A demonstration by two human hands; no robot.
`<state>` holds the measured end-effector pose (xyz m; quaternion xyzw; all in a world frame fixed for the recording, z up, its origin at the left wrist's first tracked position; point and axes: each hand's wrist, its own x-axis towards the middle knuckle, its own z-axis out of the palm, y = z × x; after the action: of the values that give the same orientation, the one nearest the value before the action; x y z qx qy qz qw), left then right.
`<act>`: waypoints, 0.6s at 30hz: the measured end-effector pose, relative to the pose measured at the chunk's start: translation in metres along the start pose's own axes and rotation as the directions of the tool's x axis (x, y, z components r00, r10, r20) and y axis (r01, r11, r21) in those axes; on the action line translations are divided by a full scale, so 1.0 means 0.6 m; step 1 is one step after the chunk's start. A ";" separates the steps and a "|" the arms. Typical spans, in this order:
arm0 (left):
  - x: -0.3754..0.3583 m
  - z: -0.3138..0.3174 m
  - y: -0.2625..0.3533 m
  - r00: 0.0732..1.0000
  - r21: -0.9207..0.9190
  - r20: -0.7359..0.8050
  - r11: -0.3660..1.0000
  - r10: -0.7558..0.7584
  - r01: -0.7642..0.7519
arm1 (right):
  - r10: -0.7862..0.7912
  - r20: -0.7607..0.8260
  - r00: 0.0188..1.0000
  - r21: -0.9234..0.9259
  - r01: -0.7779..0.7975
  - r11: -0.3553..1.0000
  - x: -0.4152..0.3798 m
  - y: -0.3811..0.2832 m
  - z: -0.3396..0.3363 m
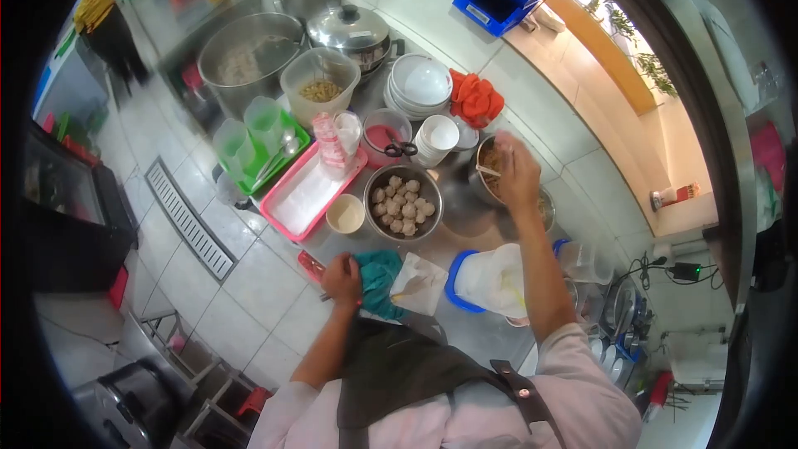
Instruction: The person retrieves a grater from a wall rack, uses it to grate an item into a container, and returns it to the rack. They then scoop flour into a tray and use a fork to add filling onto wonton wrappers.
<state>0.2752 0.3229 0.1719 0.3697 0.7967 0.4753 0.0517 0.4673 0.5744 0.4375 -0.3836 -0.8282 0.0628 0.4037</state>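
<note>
My right hand (519, 173) reaches over a metal pot (480, 187) of brownish food at the counter's back right. Its fingers are closed around something mostly hidden; a pale stick-like piece shows beside them. My left hand (342, 278) is closed at the front edge of the counter, touching or right beside a teal cloth (381, 283). Whatever is inside that fist is hidden. A small red object (311, 266) lies beside it. Between the hands stands a steel bowl (369, 222) of round, pale meatballs (405, 206), with a white sheet (418, 284) in front.
Stacked white bowls (421, 81), black-handled scissors (401, 149) on a tub, and a pink tray (291, 199) crowd the counter. A large pot (241, 83) stands at back left. Nearer right sits a blue-rimmed container (456, 283). Another person (112, 33) stands far left.
</note>
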 end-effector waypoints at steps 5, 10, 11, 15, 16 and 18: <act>0.000 0.010 -0.014 0.997 0.010 -0.051 0.998 0.056 -0.055 | 0.211 -0.035 0.977 0.041 -0.210 0.977 0.101 0.168 0.071; 0.000 0.010 -0.023 0.996 0.003 -0.037 0.997 0.079 -0.079 | 0.414 -0.121 0.902 0.251 -0.376 0.892 0.131 0.310 0.160; -0.002 0.011 -0.027 0.997 0.019 -0.025 0.997 0.079 -0.078 | 0.466 -0.132 0.875 0.214 -0.434 0.875 0.137 0.330 0.174; -0.003 0.017 -0.032 0.998 0.019 -0.022 0.998 0.066 -0.066 | 0.421 -0.072 0.904 0.095 -0.414 0.905 0.152 0.336 0.212; -0.004 0.017 -0.032 0.998 0.019 -0.021 0.998 0.065 -0.065 | 0.358 0.001 0.934 0.066 -0.358 0.932 0.154 0.334 0.217; -0.004 0.019 -0.034 0.997 0.045 -0.017 0.997 0.070 -0.069 | 0.232 0.041 0.972 -0.107 -0.227 0.968 0.153 0.355 0.233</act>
<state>0.2707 0.3238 0.1489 0.3940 0.7940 0.4625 0.0196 0.4571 0.8148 0.3132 -0.4951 -0.7907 0.0771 0.3517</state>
